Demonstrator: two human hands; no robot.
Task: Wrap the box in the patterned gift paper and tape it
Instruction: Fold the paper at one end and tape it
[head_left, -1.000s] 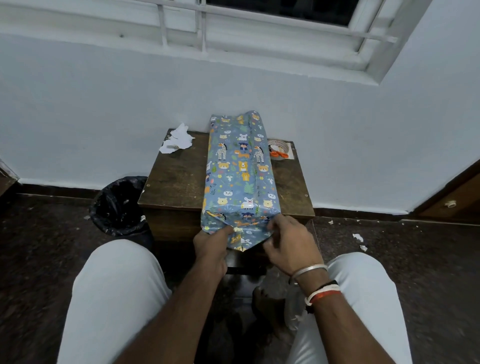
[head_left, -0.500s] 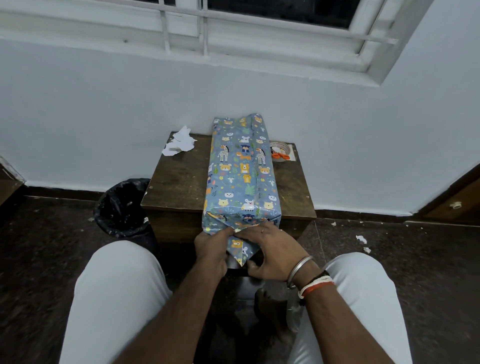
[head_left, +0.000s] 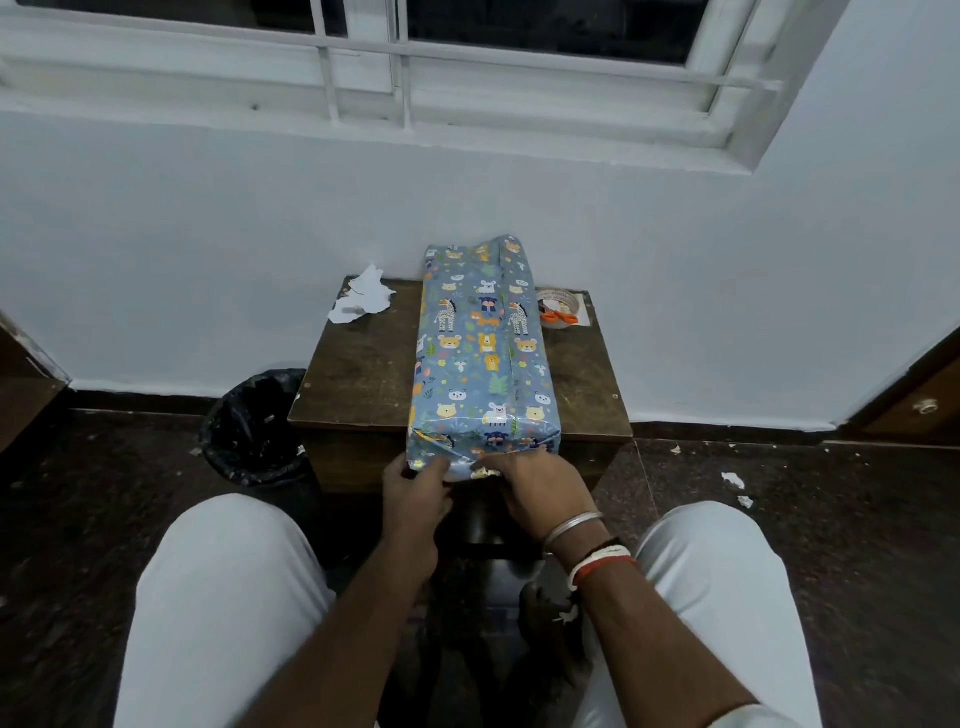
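A long box wrapped in blue animal-patterned gift paper (head_left: 483, 358) lies lengthwise on a small wooden table (head_left: 363, 374), its near end overhanging the front edge. My left hand (head_left: 415, 486) grips the paper at the near end's lower left corner, fingers curled. My right hand (head_left: 540, 491) lies over the folded end flap, its fingers pressing the flap against the box end. Only a sliver of the flap shows between my hands. A tape roll (head_left: 556, 301) with orange scissors (head_left: 558, 318) sits at the table's back right, beside the box.
Crumpled white paper scraps (head_left: 363, 301) lie at the table's back left corner. A black-lined bin (head_left: 254, 426) stands on the floor left of the table. The wall rises right behind the table. My knees flank the front edge, and paper bits litter the floor at right.
The pointed end flap that hung down below the box has been folded against the near end. My right hand moved left and up over it; my left hand stayed at the left corner.
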